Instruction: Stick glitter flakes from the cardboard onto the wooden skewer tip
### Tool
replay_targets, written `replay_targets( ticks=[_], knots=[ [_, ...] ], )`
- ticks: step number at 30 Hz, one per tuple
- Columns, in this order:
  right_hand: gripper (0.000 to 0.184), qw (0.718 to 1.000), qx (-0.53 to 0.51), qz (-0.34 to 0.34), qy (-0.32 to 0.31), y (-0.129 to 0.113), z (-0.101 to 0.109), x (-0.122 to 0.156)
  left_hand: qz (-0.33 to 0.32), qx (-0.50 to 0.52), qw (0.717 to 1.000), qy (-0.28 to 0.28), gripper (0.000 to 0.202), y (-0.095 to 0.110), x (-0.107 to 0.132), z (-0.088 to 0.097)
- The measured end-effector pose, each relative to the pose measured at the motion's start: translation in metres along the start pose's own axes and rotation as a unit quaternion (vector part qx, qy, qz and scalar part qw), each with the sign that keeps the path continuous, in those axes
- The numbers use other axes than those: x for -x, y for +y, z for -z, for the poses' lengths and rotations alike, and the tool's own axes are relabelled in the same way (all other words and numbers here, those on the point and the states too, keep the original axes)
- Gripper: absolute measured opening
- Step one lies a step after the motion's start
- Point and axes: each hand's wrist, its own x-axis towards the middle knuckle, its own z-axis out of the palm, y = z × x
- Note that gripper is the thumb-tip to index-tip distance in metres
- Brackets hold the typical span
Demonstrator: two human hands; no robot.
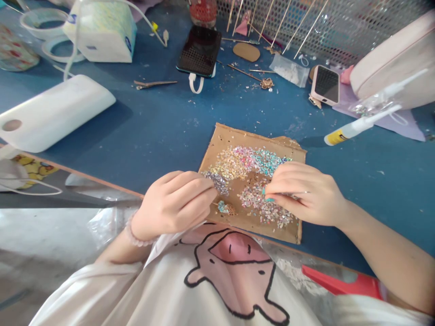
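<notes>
A brown cardboard sheet lies on the blue table near its front edge, covered with piles of small shiny flakes in pink, gold, teal and silver. My left hand is curled at the sheet's left edge, fingers pinched on a thin metal piece with a small teal and gold ornament at its tip. My right hand rests on the sheet's right half, fingers pressed together over a flake pile and pinching a thin tool I cannot make out.
Behind the sheet lie a black phone, a second phone in a pink case, a glue tube, a bag of flakes, a tissue box, a white curved case and thin sticks. A red object sits at the front right.
</notes>
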Motion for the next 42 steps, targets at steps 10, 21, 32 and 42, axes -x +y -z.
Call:
replay_targets(
  ticks=[10,21,32,42],
  knots=[
    [0.015,1.000,-0.011,-0.002,0.004,-0.0003,-0.0011,0.0000,0.002,0.005,1.000,-0.001,0.013,-0.0011,0.0014,-0.0001],
    [0.014,1.000,-0.014,0.000,0.009,-0.0005,-0.0018,0.0008,-0.001,0.009,1.000,0.000,0.013,-0.0009,0.0006,-0.0004],
    [0.012,1.000,-0.025,0.000,0.006,0.0003,-0.0025,0.0004,-0.001,0.010,1.000,0.002,0.013,-0.0007,0.0014,-0.0009],
    [0.012,1.000,-0.028,-0.004,0.007,0.0002,-0.0020,0.0013,-0.001,0.009,1.000,0.002,0.013,-0.0005,0.0018,-0.0019]
  ],
)
